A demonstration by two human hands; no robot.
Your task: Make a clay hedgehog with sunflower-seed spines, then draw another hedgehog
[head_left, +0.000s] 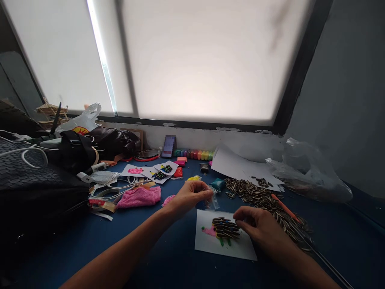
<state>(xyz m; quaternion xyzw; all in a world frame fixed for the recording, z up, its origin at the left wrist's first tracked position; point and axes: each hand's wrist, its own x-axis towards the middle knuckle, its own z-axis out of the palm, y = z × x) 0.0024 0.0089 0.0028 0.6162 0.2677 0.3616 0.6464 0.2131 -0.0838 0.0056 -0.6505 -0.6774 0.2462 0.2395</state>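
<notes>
Seed picture [225,229] on one sheet [224,245], right hand [258,225] pinching it; left hand [191,195] gripping one plastic bag [212,200]

On the tabletop [156,257] just ahead of me lies a paper sheet [224,245] with a seed figure [225,228] on it. My right hand [258,224] rests at its right edge, my left hand [191,194] behind its left corner, pinching a small plastic bag [213,200]. The seed pile [264,200] spreads to the right. A folded cloth [138,196] lies left, bags [90,148] farther back left, clay blocks [194,154] along the wall behind.
</notes>
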